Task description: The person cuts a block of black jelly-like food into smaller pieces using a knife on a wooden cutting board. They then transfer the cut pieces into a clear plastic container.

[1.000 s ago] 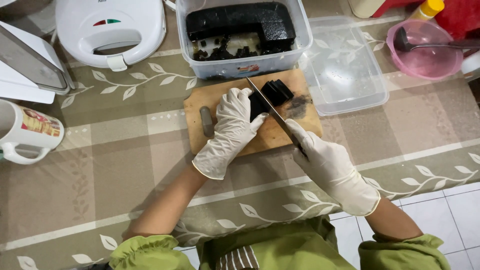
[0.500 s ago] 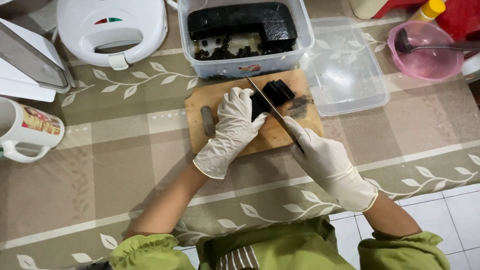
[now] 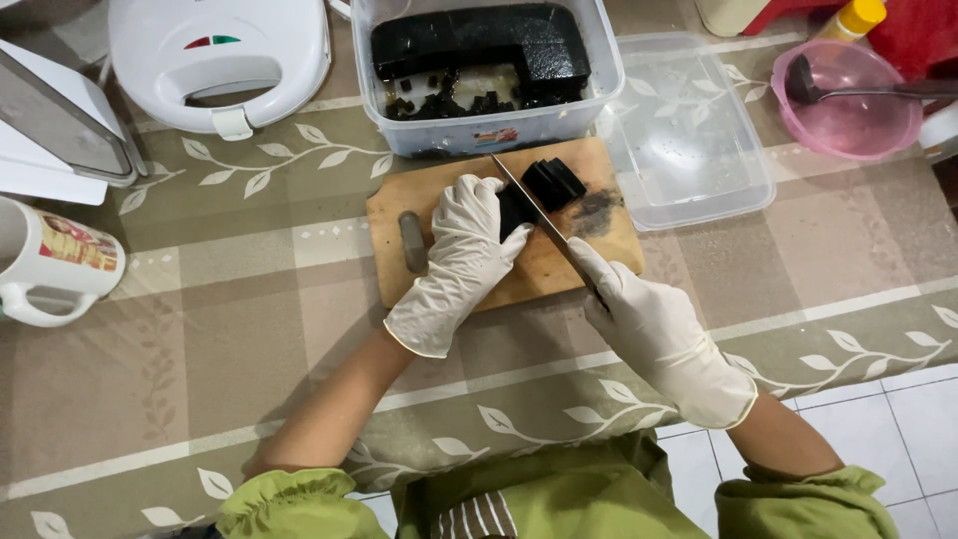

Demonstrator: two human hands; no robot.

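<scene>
Fingers of the right hand (image 3: 654,329) grip the knife (image 3: 534,215) (gloved), left hand (image 3: 464,250) fingers together pressing the black jelly block (image 3: 554,183).

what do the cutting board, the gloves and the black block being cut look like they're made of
Cutting board: looks like wood, matt light brown with a dark smear. Gloves, on the left hand and the right hand: thin off-white latex or similar, wrinkled and clinging. Black block: apparently a soft jelly, glossy and wet-looking, in clean slabs beside the knife, whose blade looks like metal.
</scene>
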